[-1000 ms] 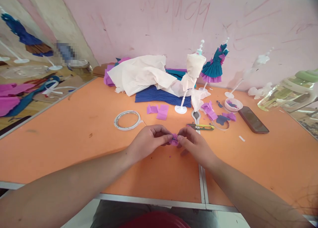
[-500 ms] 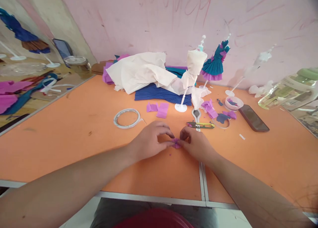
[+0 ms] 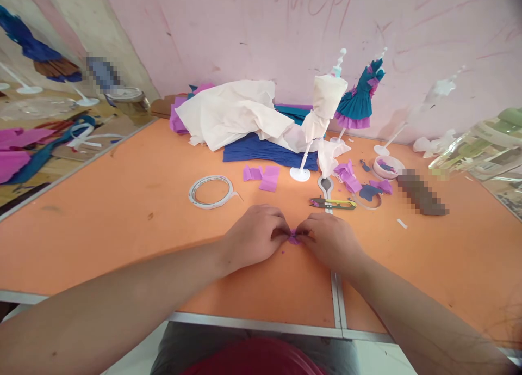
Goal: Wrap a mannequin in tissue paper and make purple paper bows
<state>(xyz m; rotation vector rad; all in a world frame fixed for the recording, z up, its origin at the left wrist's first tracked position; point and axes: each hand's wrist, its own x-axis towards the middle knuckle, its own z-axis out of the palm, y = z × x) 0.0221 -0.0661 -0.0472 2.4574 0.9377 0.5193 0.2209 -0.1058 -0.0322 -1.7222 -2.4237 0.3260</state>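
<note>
My left hand [image 3: 256,236] and right hand [image 3: 332,239] meet above an orange table [image 3: 101,214], thumbs and fingertips pinched together on a small purple paper [image 3: 294,238] between them: three o'clock from my left, nine from my right. From the paper, snips [image 3: 328,203] lie near one o'clock, a white ring [image 3: 207,205] at ten.

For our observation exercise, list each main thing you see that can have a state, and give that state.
Left hand: pinching the small purple paper
Right hand: pinching it too
Small purple paper: bunched up
White roll: flat, loose end out
Snips: lying unheld
Bowl: uncovered, scraps inside
White sheet: crumpled
Blue paper: creased, partly covered
White-wrapped dress form: standing
</note>
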